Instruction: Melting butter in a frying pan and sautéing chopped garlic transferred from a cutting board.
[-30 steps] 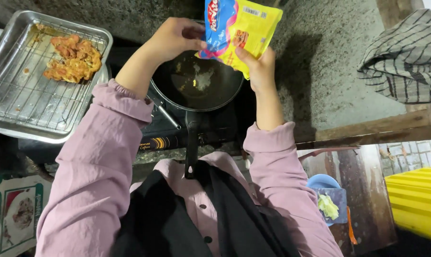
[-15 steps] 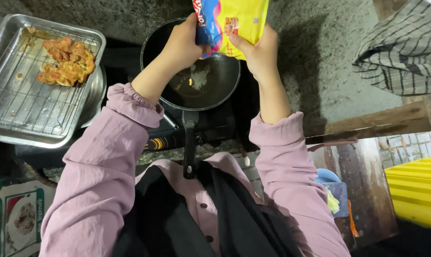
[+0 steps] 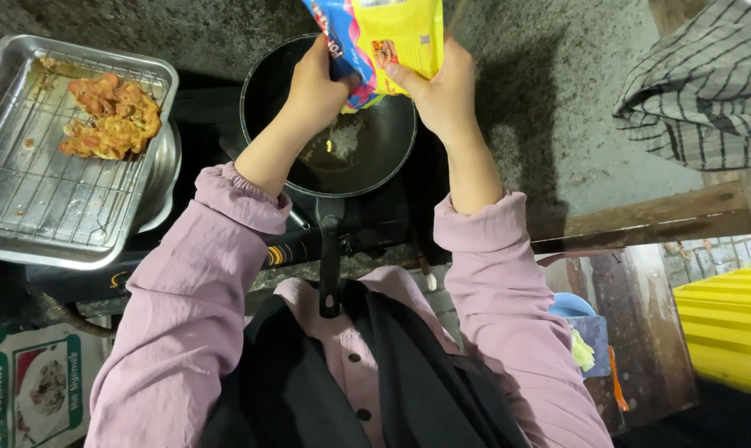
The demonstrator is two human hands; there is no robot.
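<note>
Left hand and right hand grip a yellow packet above the pan.

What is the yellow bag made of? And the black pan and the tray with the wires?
Yellow bag: likely thin plastic film, glossy and crinkled. Black pan: probably metal with a dark non-stick coating, matte. Tray: bare metal, perhaps steel; silvery and reflective.

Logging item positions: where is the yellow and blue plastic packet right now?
In the head view, the yellow and blue plastic packet is at top centre, gripped between the left hand and right hand above the round black frying pan.
</note>
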